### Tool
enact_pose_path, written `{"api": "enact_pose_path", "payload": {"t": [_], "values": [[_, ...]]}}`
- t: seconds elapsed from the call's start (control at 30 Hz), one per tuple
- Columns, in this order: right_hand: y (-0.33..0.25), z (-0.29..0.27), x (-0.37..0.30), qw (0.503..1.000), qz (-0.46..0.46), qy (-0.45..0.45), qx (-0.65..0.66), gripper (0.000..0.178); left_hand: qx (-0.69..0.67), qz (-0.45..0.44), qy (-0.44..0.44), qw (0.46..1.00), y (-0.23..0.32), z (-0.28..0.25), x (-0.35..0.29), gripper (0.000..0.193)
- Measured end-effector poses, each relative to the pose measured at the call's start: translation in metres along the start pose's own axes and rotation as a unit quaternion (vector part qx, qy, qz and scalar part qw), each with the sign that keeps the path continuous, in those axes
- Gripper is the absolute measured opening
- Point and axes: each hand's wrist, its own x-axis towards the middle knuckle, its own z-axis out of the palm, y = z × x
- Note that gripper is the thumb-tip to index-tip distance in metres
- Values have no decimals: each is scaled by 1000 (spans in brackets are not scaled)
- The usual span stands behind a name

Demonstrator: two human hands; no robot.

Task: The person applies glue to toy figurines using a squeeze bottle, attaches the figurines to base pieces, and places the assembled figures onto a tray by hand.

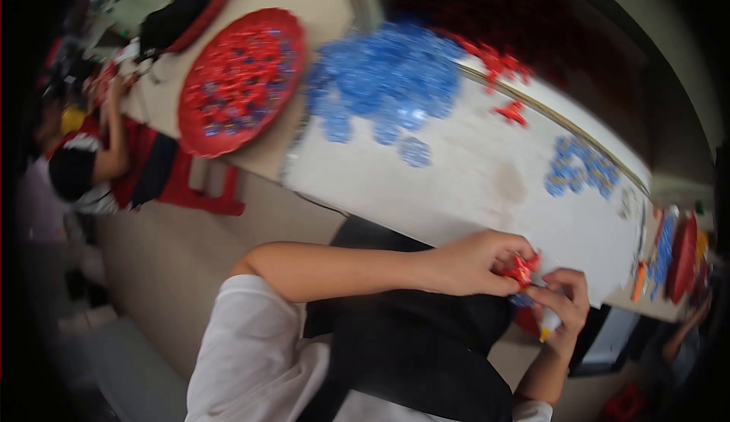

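Near the table's front edge, my left hand is closed around a small shiny red figure-like piece. Close beside it, my right hand has its fingers curled, their tips at the lower side of the red piece. A small white tube with a yellow tip lies in the curl of that hand, its tip pointing down. Just under the fingers a bit of a blue disc shows; which hand holds it, I cannot tell. Something grey between the fingertips is too small to make out.
On the white table lie a large heap of blue discs, a smaller blue group and loose red pieces. A red tray of red and blue pieces stands at left. Another person sits beyond it.
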Motion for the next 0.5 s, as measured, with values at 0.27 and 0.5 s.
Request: {"api": "enact_pose_path", "payload": {"t": [0.27, 0.5], "values": [[7, 1, -2, 992, -22, 120, -29, 28, 451, 208, 315, 809, 96, -50, -126, 31], [10, 9, -3, 994, 44, 99, 2, 23, 680, -60, 455, 572, 172, -96, -250, 23]]}}
